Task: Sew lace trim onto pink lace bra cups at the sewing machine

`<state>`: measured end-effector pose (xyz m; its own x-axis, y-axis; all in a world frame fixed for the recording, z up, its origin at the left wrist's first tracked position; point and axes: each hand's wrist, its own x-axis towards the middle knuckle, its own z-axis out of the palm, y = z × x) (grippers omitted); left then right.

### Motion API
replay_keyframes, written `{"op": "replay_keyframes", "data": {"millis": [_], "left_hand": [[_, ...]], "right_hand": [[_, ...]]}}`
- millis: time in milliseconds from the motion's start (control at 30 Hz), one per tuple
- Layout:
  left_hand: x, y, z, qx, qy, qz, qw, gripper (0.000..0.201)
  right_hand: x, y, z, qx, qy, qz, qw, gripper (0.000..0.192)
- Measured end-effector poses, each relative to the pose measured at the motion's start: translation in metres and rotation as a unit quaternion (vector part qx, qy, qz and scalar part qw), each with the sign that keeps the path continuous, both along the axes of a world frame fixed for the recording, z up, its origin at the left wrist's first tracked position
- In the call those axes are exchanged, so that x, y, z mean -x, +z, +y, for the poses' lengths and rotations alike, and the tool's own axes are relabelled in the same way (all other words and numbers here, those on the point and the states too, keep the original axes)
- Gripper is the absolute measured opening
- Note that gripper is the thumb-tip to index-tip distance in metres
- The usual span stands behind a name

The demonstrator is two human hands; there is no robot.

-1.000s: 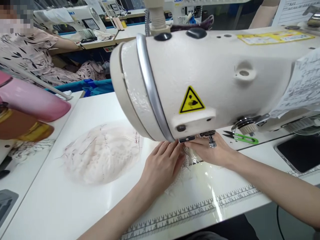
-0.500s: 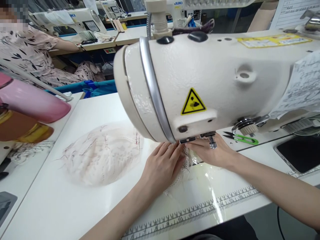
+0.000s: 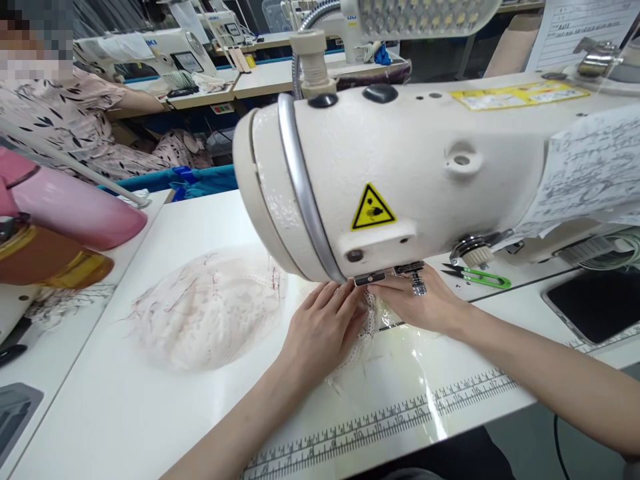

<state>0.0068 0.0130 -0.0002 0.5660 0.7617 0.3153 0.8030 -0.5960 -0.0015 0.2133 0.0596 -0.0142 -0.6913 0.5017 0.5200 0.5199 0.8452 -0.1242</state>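
A cream sewing machine head [image 3: 400, 173] fills the middle of the view. Under its front end, my left hand [image 3: 323, 330] lies flat on a strip of white lace [image 3: 357, 353], fingers pointing toward the needle area. My right hand [image 3: 420, 303] presses the same lace from the right, fingertips close to the left hand's. The needle and the lace's far end are hidden beneath the machine head. A heap of white lace pieces [image 3: 205, 310] sits on the table to the left of my hands.
Green thread snips [image 3: 477, 275] lie behind my right hand. A ruler strip [image 3: 400, 417] runs along the table's near edge. A dark panel [image 3: 597, 303] is at right, a pink and brown object [image 3: 65, 227] at left. Another person [image 3: 65, 120] sits at the far left.
The view has tipped slightly, showing more of the lamp above. Both hands stay pressed on the lace in nearly the same place.
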Motion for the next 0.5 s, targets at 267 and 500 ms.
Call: {"op": "replay_keyframes", "data": {"millis": [267, 500], "left_hand": [[0.011, 0.029, -0.025, -0.1, -0.099, 0.019, 0.99, 0.041], [0.031, 0.028, -0.066, -0.097, -0.087, 0.019, 0.991, 0.023]], "right_hand": [[0.002, 0.008, -0.001, -0.027, 0.023, -0.023, 0.999, 0.025], [0.001, 0.012, -0.005, -0.023, 0.031, -0.052, 0.998, 0.024]]}}
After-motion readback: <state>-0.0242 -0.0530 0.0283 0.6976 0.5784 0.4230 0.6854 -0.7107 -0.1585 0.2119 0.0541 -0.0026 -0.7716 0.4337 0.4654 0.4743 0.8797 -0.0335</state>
